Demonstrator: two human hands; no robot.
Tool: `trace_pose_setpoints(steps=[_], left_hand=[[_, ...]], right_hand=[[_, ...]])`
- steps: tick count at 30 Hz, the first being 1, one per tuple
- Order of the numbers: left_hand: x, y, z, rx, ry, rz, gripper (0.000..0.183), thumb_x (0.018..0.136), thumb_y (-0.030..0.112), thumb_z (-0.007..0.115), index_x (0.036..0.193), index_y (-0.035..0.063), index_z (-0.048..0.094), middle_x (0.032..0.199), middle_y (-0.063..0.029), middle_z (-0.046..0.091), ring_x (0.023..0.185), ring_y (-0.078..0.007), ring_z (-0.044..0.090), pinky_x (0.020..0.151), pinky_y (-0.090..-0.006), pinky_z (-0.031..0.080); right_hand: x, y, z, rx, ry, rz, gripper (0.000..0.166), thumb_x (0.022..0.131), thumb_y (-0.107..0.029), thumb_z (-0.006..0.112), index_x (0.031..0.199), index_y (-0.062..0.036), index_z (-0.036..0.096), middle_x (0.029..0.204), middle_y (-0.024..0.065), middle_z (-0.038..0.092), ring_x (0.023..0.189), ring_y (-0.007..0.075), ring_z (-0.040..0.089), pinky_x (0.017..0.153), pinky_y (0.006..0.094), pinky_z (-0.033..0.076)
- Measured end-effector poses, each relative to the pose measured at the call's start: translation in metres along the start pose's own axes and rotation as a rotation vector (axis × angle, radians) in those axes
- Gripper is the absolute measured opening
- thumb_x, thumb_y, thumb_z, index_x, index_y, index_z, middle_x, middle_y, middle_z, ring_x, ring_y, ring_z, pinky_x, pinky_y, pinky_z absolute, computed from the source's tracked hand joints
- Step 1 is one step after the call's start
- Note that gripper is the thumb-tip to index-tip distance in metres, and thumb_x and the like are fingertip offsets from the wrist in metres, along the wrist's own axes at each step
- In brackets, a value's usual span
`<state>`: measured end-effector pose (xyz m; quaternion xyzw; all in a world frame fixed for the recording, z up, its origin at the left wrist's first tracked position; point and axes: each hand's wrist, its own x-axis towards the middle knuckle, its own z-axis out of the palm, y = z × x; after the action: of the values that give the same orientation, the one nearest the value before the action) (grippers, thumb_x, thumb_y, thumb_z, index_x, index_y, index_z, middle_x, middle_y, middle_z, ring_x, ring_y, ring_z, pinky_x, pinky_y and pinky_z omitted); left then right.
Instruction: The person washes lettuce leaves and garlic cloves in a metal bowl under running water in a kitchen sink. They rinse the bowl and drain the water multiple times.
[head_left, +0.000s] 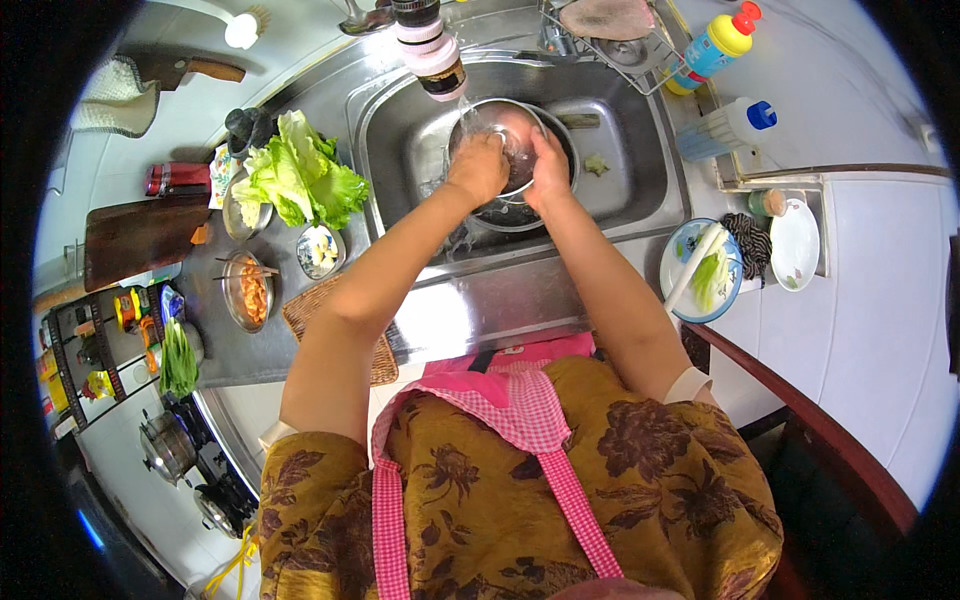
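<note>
A round metal bowl (517, 112) is tilted under running water from the tap (435, 64), above the stainless steel sink (630, 142). My right hand (550, 169) grips the bowl's right rim, with the thumb at the inner side. My left hand (480, 165) reaches into the bowl from its left side, near the water stream; its fingertips are partly hidden, and I cannot tell whether it holds anything. Beneath the bowl, another round metal vessel (514, 223) stands in the sink. A small pale green scrap (596, 165) lies on the sink's floor at the right.
Left of the sink are lettuce (300, 176), a dish of garlic (321, 251), a metal bowl of orange food pieces (253, 296) with chopsticks, and a woven mat (307, 304). At the right stand a blue-rimmed plate (682, 300), bottles (709, 52) and a wire rack (637, 79).
</note>
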<state>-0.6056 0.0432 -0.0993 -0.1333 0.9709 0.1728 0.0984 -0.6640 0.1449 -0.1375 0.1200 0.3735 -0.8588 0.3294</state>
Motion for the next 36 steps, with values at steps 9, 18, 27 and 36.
trace_pose_setpoints(steps=[9, 18, 27, 36], left_hand=[[-0.031, 0.0, 0.013, -0.143, 0.01, 0.331, 0.055, 0.092, 0.036, 0.032, 0.131, -0.0028, 0.031, 0.137, -0.0203, 0.03, 0.13, -0.0313, 0.024, 0.107, -0.0402, 0.018], [-0.056, 0.0, -0.013, 0.204, 0.09, 0.265, 0.041, 0.08, 0.016, 0.055, 0.12, 0.0112, 0.05, 0.126, -0.0107, 0.048, 0.116, -0.027, 0.046, 0.092, -0.0381, 0.041], [-0.082, -0.02, -0.014, 0.111, 0.146, 0.221, 0.037, 0.075, 0.009, 0.054, 0.112, 0.0111, 0.056, 0.115, -0.0071, 0.057, 0.107, -0.0236, 0.054, 0.085, -0.0346, 0.047], [-0.097, -0.006, -0.006, 0.072, 0.43, 0.221, 0.024, 0.077, 0.013, 0.057, 0.1, 0.0077, 0.061, 0.1, -0.0104, 0.062, 0.093, -0.0261, 0.059, 0.077, -0.0342, 0.048]], right_hand=[[-0.004, -0.013, 0.014, -0.095, -0.033, 0.006, 0.035, 0.087, -0.019, 0.053, 0.118, -0.0044, 0.049, 0.108, 0.0092, 0.056, 0.097, 0.0227, 0.055, 0.081, 0.0362, 0.046], [0.0, -0.034, 0.026, -0.35, -0.094, 0.263, 0.039, 0.086, -0.031, 0.053, 0.116, -0.0065, 0.049, 0.106, 0.0086, 0.057, 0.094, 0.0229, 0.055, 0.079, 0.0386, 0.046], [0.084, -0.046, 0.053, -0.799, -0.244, -0.324, 0.032, 0.086, -0.027, 0.046, 0.076, -0.0003, 0.059, 0.075, 0.0102, 0.062, 0.067, 0.0182, 0.057, 0.059, 0.0303, 0.041], [0.073, -0.082, 0.095, -0.623, -0.121, 0.067, 0.027, 0.087, -0.025, 0.043, 0.094, -0.0018, 0.056, 0.081, 0.0095, 0.062, 0.071, 0.0218, 0.06, 0.063, 0.0363, 0.046]])
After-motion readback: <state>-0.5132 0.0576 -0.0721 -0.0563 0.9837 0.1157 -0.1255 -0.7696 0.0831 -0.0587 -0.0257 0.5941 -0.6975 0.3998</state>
